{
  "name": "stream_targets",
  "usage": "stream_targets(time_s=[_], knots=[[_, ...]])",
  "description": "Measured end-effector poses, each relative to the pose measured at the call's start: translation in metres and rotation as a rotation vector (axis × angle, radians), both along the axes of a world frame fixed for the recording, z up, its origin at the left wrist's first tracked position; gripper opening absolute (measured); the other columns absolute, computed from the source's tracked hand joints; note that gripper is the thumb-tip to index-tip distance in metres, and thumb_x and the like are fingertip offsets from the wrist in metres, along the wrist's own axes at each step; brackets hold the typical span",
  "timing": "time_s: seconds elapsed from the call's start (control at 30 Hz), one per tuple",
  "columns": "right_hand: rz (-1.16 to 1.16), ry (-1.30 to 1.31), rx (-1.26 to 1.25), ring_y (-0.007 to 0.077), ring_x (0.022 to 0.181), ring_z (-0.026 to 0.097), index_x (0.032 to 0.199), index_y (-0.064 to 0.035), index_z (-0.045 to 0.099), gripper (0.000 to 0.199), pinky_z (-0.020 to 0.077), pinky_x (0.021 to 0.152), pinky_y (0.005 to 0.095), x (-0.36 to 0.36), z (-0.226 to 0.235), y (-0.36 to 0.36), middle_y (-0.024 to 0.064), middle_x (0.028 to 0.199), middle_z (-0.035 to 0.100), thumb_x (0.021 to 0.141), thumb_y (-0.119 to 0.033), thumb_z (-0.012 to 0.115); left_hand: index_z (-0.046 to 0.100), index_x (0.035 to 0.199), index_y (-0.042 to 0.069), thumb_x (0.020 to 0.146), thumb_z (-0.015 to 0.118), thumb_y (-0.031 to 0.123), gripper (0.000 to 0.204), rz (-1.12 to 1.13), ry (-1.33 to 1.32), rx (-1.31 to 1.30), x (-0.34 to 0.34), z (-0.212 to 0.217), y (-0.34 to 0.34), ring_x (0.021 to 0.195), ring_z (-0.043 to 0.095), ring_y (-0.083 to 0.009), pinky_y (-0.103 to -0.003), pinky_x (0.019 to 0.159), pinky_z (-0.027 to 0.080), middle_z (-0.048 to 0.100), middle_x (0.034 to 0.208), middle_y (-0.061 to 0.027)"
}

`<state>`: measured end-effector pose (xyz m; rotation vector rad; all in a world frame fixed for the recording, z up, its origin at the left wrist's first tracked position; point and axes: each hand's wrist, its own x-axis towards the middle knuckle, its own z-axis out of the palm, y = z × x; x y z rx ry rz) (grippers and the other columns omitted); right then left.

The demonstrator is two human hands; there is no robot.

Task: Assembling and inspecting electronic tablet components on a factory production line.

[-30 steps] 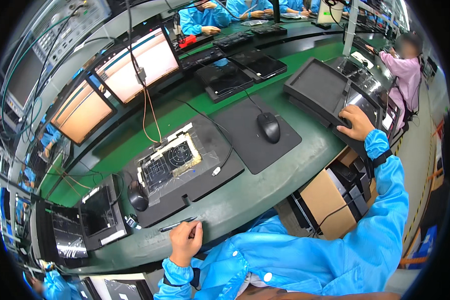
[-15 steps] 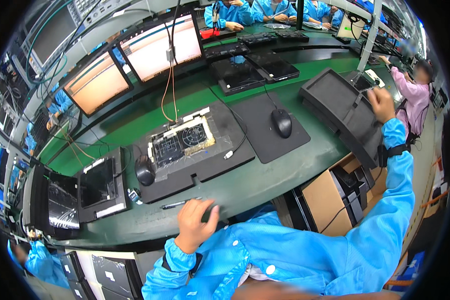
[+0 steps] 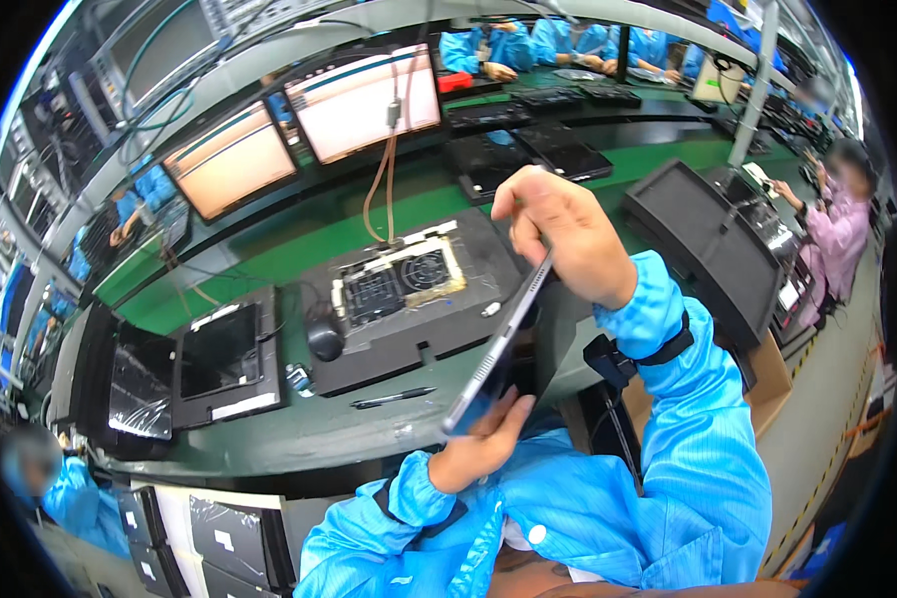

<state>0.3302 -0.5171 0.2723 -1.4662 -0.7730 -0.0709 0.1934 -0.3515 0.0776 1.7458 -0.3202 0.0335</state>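
Thin dark slab-shaped tablet point(image 3: 498, 344) held edge-on above the near edge of the green workbench point(image 3: 269, 264) — tilted, upper end higher. Right hand point(image 3: 563, 234) fingers clenched on its upper end; left hand point(image 3: 478, 444) cups the lower end, fingers wrapped under. Behind it — a dark grey fixture block with an exposed circuit board point(image 3: 404, 279); a black pen point(image 3: 394, 397) lies near.

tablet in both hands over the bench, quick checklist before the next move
1. Both hands on the tablet: ok, right hand pinches the top edge, left hand supports the bottom.
2. Tablet clear of the bench: ok, held tilted in the air.
3. Fixture free of other parts: cannot tell, its centre holds dark and tan pieces.
4. Pen out of the way: ok, on the bench edge, left of the tablet.
5. Screen condition: cannot tell, seen edge-on.
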Motion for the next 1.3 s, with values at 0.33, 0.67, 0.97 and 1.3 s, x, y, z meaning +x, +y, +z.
stream_targets(time_s=[0.33, 0.67, 0.97, 1.3], knots=[[-0.264, -0.757, -0.887, 0.0312, 0.121, 0.06, 0.12, -0.0069, 0.071, 0.028, 0.0448, 0.105, 0.0487, 0.048, -0.182, -0.03, 0.0135, 0.125, 0.066, 0.095, -0.022, 0.07, 0.068, 0.12, -0.003, 0.094, 0.072, 0.006, 0.027, 0.342, 0.135, -0.497, -0.045, 0.033, 0.151, 0.107, 0.064, -0.0165, -0.033, 0.097, 0.049, 0.07, 0.116, -0.0057], [0.147, -0.556, -0.496, 0.0313, 0.085, 0.065, 0.116, -0.0036, 0.068, 0.023, 0.0525, 0.072, 0.0395, -0.022, -0.058, 0.049, 0.0114, 0.096, 0.064, 0.093, -0.004, 0.069, 0.068, 0.115, -0.001, 0.089, 0.08, 0.01, 0.031, 0.239, 0.529, -0.087, -0.079, 0.1, 0.213, 0.099, 0.064, -0.0136, -0.031, 0.089, 0.051, 0.071, 0.104, -0.004], [0.197, -0.81, -0.587, 0.0298, 0.087, 0.063, 0.107, -0.0102, 0.069, 0.018, 0.0501, 0.076, 0.043, -0.023, -0.035, 0.071, 0.0068, 0.096, 0.06, 0.091, -0.017, 0.069, 0.062, 0.129, -0.006, 0.089, 0.082, 0.015, 0.049, 0.16, 0.621, 0.114, -0.076, 0.121, 0.196, 0.104, 0.068, -0.0192, -0.035, 0.095, 0.054, 0.073, 0.112, -0.0145], [0.266, -0.855, -0.62, 0.0298, 0.084, 0.06, 0.109, -0.0093, 0.07, 0.02, 0.0485, 0.073, 0.0419, -0.023, -0.038, 0.073, 0.0074, 0.095, 0.059, 0.089, -0.01, 0.068, 0.061, 0.126, -0.01, 0.091, 0.08, 0.016, 0.047, 0.09, 0.614, 0.312, -0.069, 0.121, 0.195, 0.097, 0.07, -0.0196, -0.035, 0.088, 0.056, 0.074, 0.103, -0.0177]])
